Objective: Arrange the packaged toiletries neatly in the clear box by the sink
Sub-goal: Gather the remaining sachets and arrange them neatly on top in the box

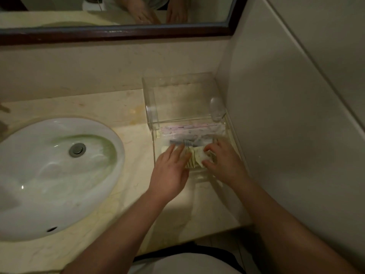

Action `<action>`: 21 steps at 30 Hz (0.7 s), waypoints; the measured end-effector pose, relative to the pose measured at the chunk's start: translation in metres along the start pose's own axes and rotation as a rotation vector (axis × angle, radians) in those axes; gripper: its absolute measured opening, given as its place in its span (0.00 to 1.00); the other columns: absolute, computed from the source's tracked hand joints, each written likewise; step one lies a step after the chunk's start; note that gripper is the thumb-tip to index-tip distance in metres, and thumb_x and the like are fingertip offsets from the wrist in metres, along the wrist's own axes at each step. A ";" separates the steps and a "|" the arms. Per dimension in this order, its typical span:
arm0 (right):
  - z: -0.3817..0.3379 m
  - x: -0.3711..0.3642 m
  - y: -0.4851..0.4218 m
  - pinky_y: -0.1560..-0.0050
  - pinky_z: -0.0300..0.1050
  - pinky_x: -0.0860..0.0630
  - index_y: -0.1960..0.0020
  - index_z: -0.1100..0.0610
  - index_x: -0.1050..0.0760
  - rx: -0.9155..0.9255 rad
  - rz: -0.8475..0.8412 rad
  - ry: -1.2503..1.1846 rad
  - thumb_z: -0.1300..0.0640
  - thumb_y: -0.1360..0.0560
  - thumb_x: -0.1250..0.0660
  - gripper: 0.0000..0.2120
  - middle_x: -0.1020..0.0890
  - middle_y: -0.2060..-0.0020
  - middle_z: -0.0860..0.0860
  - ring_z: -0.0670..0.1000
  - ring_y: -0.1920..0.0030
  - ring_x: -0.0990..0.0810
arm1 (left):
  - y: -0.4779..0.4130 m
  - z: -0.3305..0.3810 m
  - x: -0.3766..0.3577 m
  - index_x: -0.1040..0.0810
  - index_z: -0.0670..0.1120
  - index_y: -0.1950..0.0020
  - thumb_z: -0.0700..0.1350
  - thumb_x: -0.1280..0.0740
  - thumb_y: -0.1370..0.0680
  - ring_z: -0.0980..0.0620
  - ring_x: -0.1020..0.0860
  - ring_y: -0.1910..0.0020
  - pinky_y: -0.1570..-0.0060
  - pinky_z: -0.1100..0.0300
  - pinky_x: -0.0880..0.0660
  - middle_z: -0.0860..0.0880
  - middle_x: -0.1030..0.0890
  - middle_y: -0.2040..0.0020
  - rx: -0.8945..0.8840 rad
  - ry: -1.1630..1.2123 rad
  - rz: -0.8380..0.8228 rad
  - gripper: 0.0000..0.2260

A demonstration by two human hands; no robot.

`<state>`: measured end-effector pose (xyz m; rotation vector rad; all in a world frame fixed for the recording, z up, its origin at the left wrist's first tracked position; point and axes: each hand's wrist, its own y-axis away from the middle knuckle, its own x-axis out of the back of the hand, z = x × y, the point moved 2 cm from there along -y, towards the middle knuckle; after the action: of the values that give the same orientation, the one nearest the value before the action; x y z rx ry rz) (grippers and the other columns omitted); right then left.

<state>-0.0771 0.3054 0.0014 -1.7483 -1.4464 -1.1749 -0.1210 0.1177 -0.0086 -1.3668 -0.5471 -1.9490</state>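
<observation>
Clear acrylic box sits on the marble bench, right of the sink, close against the side wall. Both hands reach into its front: left hand flat, fingers spread on cream packets; right hand curled, fingers pinching one packet. Pink-wrapped packets lie behind, under the raised lid.

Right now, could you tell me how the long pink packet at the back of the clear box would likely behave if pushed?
The pink packet looks like a thin plastic wrapper, so it is probably light and likely slides easily on the clear box floor. Long and flat, it seems unlikely to roll, though it may bend.
</observation>
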 end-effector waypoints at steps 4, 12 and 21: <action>-0.003 -0.007 0.006 0.47 0.48 0.28 0.45 0.51 0.23 -0.052 0.041 -0.005 0.51 0.33 0.27 0.17 0.23 0.49 0.53 0.55 0.43 0.27 | 0.007 -0.005 -0.010 0.37 0.51 0.25 0.57 0.42 0.22 0.39 0.40 0.25 0.30 0.45 0.37 0.45 0.36 0.24 0.022 -0.110 -0.123 0.26; -0.016 -0.012 0.012 0.47 0.50 0.28 0.45 0.55 0.23 -0.119 0.084 0.049 0.54 0.33 0.26 0.17 0.22 0.49 0.56 0.60 0.45 0.26 | 0.009 -0.002 -0.013 0.49 0.51 0.22 0.59 0.47 0.21 0.40 0.51 0.22 0.26 0.42 0.50 0.45 0.48 0.20 0.058 -0.046 -0.210 0.30; -0.143 -0.050 -0.004 0.43 0.45 0.30 0.44 0.55 0.22 0.109 0.182 -0.086 0.56 0.30 0.26 0.15 0.19 0.48 0.53 0.56 0.44 0.23 | 0.068 -0.070 0.048 0.39 0.48 0.24 0.56 0.46 0.24 0.38 0.40 0.25 0.28 0.42 0.41 0.42 0.36 0.24 0.275 0.059 0.077 0.28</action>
<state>-0.1202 0.1611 0.0205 -1.8308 -1.3409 -0.9206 -0.1266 0.0106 0.0080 -1.1378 -0.6953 -1.7713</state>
